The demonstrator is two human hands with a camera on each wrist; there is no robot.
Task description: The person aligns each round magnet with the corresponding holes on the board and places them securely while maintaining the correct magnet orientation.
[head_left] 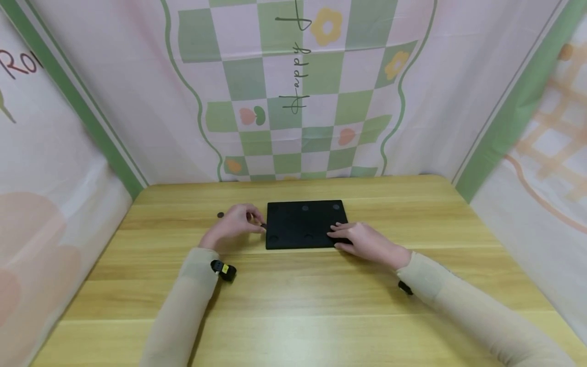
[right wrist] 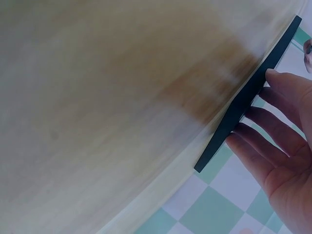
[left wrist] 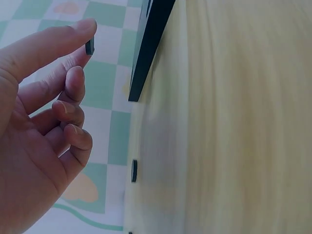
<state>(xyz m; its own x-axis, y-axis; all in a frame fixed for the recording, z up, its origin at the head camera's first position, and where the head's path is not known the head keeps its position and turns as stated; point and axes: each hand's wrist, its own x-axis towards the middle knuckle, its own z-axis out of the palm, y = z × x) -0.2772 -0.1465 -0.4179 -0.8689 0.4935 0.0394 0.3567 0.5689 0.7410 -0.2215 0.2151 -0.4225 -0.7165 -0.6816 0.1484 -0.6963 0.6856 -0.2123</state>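
A flat black rectangular panel lies on the wooden table, with several round spots along its long edges. Two of those at the far edge look greyer than the rest. Thumb and forefinger of my left hand pinch a small dark disc, raised just off the panel's left edge. The other left fingers are curled loosely. My right hand rests its fingertips on the panel's right end, fingers spread and fairly straight, as the right wrist view also shows.
Another small dark disc lies on the table just left of my left hand. A patterned curtain hangs behind the far table edge, with more cloth at both sides. Each sleeve carries a small black camera at the wrist.
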